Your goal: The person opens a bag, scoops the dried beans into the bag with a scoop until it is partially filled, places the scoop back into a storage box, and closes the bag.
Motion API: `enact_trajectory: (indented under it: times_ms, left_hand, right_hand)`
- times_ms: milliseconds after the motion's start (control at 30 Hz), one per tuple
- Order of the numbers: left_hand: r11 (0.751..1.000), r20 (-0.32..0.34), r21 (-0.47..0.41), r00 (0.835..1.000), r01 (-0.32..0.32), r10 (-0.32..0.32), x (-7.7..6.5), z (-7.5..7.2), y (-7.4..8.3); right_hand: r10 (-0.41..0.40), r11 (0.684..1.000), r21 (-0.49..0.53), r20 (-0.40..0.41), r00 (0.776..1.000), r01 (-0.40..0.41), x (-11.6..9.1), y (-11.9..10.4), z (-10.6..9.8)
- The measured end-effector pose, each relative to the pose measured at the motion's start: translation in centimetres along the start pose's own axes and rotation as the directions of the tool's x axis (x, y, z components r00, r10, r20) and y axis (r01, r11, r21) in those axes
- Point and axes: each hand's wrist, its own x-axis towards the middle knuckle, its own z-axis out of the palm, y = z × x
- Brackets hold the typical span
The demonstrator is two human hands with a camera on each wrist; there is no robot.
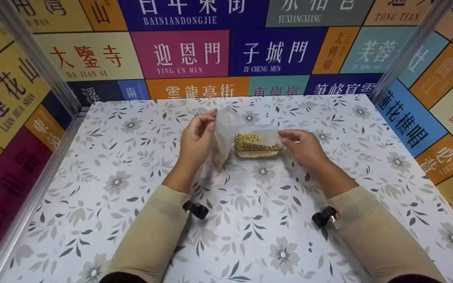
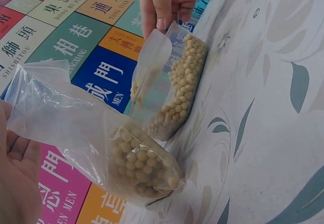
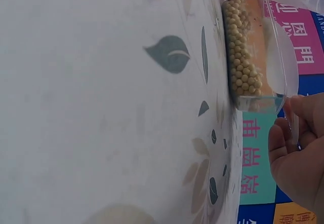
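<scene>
My left hand [image 1: 196, 139] grips the top edge of a clear zip bag [image 1: 226, 127]. Pale yellow soybeans [image 2: 136, 160] fill the bottom of this bag, which hangs just left of a clear rectangular container [image 1: 256, 154]. More soybeans [image 3: 243, 57] lie inside the container, spread along its bottom. At the container's right end, my right hand [image 1: 303, 145] pinches the handle of a white plastic spoon [image 3: 284, 57]. The spoon's broad rounded bowl [image 2: 154, 51] tilts over the container's opening. In the right wrist view the fingertips are right at the container's rim.
A floral white cloth [image 1: 262, 220] covers the table. Panels with large lettering [image 1: 179, 53] stand behind and at both sides. Clear corner posts [image 1: 59, 67] rise at the back. Each sleeve has a small black wrist camera [image 1: 197, 209] at its cuff.
</scene>
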Motion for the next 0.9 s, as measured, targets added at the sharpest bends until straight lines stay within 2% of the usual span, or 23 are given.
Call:
enact_trajectory:
  times_ms: [167,433,667,900]
  left_hand:
    - [1.000,0.001,-0.001,1.000,0.001,-0.001,0.0,-0.1,0.0]
    - [1.000,-0.006,-0.018,1.000,-0.001,0.001,0.0,0.0,0.0]
    - [1.000,0.007,0.017,1.000,0.004,-0.004,0.0,-0.1,0.1]
    - [0.999,0.020,0.032,1.000,0.006,-0.007,-0.1,-0.2,0.2]
  right_hand:
    - [0.062,0.993,0.100,0.028,0.998,-0.065,-0.3,0.1,-0.5]
    - [0.091,0.985,0.141,0.034,0.995,-0.095,-0.2,-0.2,-0.7]
    - [0.028,0.995,0.096,0.009,1.000,-0.029,-0.6,-1.5,-1.1]
    - [0.009,0.991,0.133,-0.039,0.999,-0.004,-1.1,-3.6,-2.0]
